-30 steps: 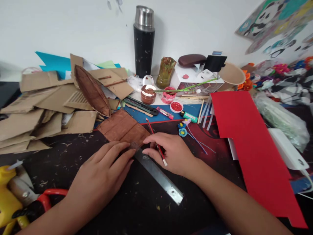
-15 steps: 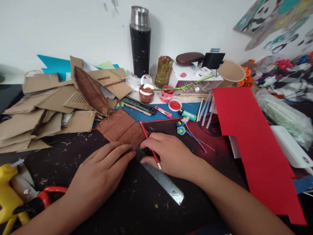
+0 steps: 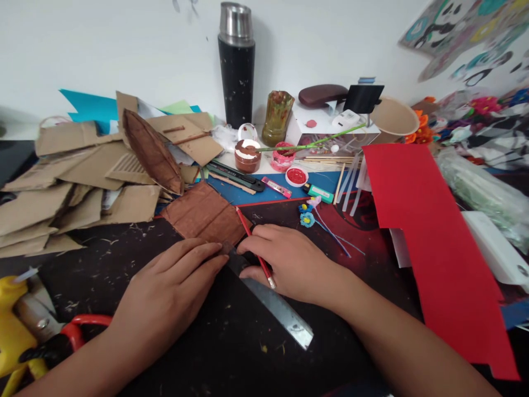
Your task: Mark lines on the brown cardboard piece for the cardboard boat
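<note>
My left hand (image 3: pixel 173 292) lies with its fingers stretched out, the tips pressing the near end of a brown painted cardboard piece (image 3: pixel 202 212) and the far end of a metal ruler (image 3: pixel 281 311). The ruler slants from the cardboard's near edge down toward the right. In my right hand (image 3: pixel 289 262) is a red pencil (image 3: pixel 264 269), held slanting between thumb and fingers, its eraser end toward me. The right thumb comes close to the ruler's edge; whether it touches is unclear. Part of the ruler is hidden under the hands.
Cardboard scraps (image 3: pixel 86 165) are heaped at left, with a yellow glue gun (image 3: pixel 12 325) and red-handled tool (image 3: pixel 76 331) nearer. Behind are a black flask (image 3: pixel 237 77), paint pots (image 3: pixel 248 160), a utility knife (image 3: pixel 235 176) and a lighter (image 3: pixel 320 193). Red card (image 3: pixel 438 248) spans the right.
The view has shifted very slightly. Both hands, the pencil, the ruler and the brown cardboard keep practically the same places.
</note>
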`<state>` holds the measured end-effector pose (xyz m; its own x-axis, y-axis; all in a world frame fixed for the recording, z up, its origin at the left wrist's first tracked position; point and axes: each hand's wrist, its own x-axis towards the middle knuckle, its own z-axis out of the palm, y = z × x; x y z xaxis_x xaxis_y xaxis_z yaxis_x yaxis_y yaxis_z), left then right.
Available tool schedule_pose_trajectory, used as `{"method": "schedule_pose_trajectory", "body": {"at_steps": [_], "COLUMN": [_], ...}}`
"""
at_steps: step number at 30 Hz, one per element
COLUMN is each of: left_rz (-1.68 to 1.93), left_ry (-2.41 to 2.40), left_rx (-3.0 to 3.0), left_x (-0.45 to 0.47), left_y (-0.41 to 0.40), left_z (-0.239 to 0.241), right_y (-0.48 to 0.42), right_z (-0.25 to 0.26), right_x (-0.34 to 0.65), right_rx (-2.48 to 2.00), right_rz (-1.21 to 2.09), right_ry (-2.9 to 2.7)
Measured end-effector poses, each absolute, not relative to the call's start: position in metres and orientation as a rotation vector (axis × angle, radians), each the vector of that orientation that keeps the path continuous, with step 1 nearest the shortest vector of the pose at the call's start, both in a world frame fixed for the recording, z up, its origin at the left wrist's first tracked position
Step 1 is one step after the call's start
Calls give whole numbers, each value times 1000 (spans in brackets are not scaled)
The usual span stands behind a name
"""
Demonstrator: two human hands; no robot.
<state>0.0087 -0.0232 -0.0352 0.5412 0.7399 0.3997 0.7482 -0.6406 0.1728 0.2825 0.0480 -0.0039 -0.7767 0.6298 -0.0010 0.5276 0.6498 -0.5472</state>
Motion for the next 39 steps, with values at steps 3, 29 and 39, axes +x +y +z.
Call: {"method": "schedule_pose_trajectory", "body": {"at_steps": [3,29,39], "left_rz": [-692,-681,-660], "left_ry": [-1296,-1248,-1245], "left_rx": [-2734,-2744,-2745], "left_x": [10,8,6], "left_y": [-23,-23,-23], "left_z": [-34,-33,-35], "right_y": [48,49,50], "right_z": [-4,3,3], "right_x": [283,281,283], "right_rx": [-938,-990,-1003], "right_rz": [817,829,814], "right_ry": [-2676,-2754,-2762]}}
